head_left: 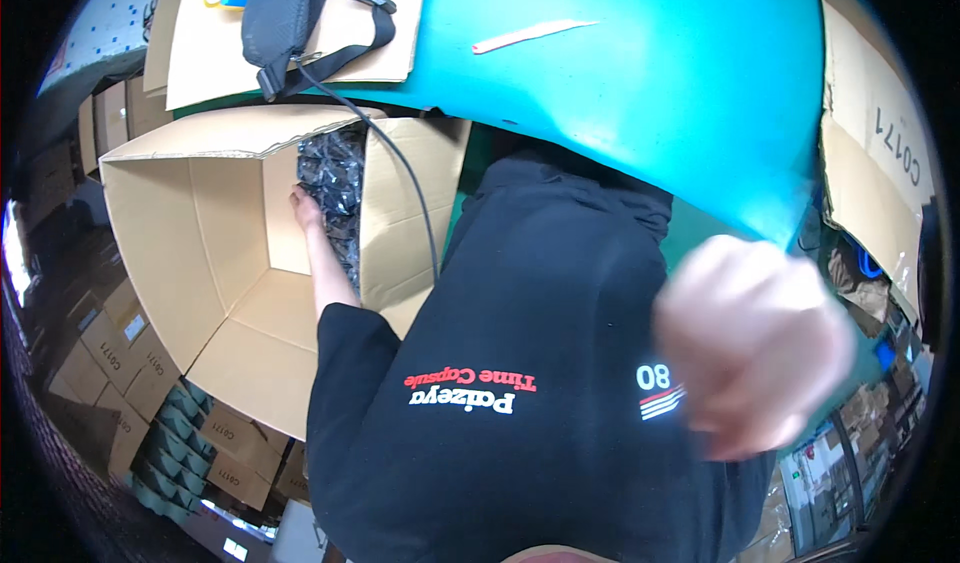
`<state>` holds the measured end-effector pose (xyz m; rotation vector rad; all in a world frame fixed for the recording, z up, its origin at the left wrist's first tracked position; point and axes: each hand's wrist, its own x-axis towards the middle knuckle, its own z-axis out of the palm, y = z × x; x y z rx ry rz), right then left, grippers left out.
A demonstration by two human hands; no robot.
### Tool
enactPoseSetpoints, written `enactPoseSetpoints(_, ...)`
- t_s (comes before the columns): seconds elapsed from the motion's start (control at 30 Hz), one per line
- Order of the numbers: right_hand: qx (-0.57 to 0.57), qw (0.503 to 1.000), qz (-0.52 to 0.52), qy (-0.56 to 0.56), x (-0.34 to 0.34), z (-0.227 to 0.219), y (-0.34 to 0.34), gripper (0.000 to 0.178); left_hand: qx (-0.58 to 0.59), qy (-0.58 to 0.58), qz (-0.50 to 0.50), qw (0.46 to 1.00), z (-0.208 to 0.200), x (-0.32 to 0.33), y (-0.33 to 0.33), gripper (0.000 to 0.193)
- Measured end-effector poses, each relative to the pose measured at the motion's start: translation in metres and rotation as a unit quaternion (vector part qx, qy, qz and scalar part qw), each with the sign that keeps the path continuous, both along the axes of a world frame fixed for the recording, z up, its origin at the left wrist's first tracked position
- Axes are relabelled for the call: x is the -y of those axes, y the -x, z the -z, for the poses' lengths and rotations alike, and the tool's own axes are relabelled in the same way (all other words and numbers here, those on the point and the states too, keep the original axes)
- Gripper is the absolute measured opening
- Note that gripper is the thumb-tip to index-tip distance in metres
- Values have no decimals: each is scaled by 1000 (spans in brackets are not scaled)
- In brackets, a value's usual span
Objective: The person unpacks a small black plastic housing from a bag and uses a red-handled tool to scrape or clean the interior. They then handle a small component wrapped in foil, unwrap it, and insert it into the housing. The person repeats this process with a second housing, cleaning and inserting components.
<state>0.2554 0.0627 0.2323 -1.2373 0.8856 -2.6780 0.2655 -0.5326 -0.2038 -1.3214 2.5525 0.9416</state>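
Observation:
My left hand [306,208] reaches into an open cardboard box [230,203] standing on its side at the left. Its fingers are stretched out along the edge of a stack of dark, shiny plastic-wrapped packs [338,178], which fill the right side of the box. The rest of the box's inside shows bare cardboard. Close to the camera at the right, my right hand [755,348] is raised in front of my dark sweatshirt. It is blurred, its fingers curled in; whatever they might hold is hidden.
A blue-green table [640,83] spreads ahead, with a thin pale strip-like tool [530,37] on it. A black strapped pouch [285,23] lies on flat cardboard, and a dark cable [405,158] hangs across the box flap. Another carton [870,153] stands at the right; stacked cartons [125,353] lie lower left.

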Motion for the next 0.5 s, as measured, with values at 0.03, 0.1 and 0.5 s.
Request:
enactPoseSetpoints(0.03,3,995,69,-77,11,-2,-8,11,5,1,-5,1000,0,0,-2,79)
enactPoseSetpoints(0.1,-3,968,174,-183,30,-6,-12,7,-19,1,21,1000,2,-13,9,80)
enactPoseSetpoints(0.5,-12,955,93,-283,28,-32,-3,9,-38,10,-2,999,7,1,3,73)
